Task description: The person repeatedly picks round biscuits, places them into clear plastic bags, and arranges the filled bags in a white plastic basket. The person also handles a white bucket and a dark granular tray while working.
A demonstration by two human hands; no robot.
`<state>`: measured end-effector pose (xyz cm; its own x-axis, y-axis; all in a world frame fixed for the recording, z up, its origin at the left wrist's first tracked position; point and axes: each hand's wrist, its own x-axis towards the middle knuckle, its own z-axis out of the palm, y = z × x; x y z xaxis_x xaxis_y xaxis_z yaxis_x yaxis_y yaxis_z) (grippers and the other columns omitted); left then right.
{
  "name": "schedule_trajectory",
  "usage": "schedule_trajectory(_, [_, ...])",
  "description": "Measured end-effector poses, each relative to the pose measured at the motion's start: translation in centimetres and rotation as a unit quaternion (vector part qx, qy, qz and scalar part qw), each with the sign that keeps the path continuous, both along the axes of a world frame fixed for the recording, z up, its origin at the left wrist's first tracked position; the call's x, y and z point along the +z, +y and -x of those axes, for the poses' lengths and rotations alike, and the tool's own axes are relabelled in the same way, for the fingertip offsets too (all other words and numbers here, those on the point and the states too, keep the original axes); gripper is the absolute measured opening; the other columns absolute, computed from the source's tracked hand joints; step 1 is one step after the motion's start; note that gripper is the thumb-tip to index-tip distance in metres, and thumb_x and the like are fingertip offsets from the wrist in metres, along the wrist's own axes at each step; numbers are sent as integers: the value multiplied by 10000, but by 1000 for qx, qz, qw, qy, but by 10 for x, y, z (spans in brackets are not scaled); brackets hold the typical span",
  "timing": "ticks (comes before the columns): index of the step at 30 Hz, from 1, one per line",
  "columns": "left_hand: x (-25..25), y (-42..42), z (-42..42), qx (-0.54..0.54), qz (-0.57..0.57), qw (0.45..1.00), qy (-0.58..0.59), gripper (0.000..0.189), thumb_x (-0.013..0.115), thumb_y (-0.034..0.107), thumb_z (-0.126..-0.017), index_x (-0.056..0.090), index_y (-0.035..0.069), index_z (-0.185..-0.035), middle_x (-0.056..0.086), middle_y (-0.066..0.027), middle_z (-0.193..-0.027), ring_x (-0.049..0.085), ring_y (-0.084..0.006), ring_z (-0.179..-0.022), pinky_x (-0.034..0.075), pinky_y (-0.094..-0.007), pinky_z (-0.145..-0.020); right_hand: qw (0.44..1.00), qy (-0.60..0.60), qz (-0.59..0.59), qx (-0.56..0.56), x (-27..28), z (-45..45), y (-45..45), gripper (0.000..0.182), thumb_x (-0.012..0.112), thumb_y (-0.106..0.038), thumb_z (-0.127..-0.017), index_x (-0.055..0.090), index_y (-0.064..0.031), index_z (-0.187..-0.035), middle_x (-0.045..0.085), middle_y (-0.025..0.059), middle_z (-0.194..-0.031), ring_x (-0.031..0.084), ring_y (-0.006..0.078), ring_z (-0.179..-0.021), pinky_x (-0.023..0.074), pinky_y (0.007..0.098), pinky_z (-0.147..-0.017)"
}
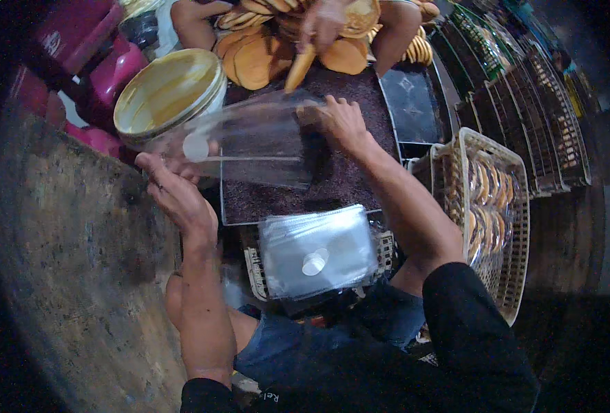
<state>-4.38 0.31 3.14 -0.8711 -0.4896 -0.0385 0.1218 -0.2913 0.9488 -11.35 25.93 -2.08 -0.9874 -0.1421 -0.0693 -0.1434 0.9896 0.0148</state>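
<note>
A clear plastic bag (263,139) is stretched between my two hands above a dark speckled board. My left hand (173,191) grips its left end, fingers partly visible through the film. At the upper right end, my right hand (338,121) holds the bag; its fingertips are blurred. A white round disc (195,147) shows at the bag's left part, near my left fingers. Below, in front of my lap, lies a stack of clear plastic bags (284,248) with white round discs (314,263) on top.
Across the board (263,201), another person's hand (325,26) holds a flat round pancake-like cake (301,69) near several piled cakes (253,59). A round tub (165,93) stands left. At right, a plastic crate (519,232) holds bagged cakes (483,227), beside stacked crates (522,124).
</note>
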Motion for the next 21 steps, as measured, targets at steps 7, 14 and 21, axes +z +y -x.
schedule_trajectory(7, [-3, -9, -5, -5, -25, 1000, 1, 657, 318, 575, -961, 436, 41, -1324, 481, -161, -1356, 441, -298, -1258, 314, -474, -1063, 941, 115, 317, 26, -46, -16, 14, 500, 645, -208, -842, 471, -96, -1298, 534, 207, -1135, 503, 394, -1119, 417, 456, -952])
schedule_trajectory(14, [-6, 15, -2, -64, -50, 997, -9, 625, 322, 542, -977, 453, 16, -1287, 533, -156, -1298, 509, -269, -1176, 388, -402, -989, 966, 229, 118, -17, -113, -49, 75, 490, 655, -240, -819, 519, -98, -1268, 590, 191, -1159, 483, 392, -1181, 385, 503, -963])
schedule_trajectory(21, [-36, 6, 10, -12, 14, 999, -31, 631, 391, 551, -955, 500, 3, -1247, 603, -122, -1174, 570, -234, -1026, 428, -378, -899, 834, 79, 527, -147, -15, -74, 89, 504, 682, -349, -817, 600, 31, -1139, 674, 190, -1006, 653, 264, -909, 489, 366, -790])
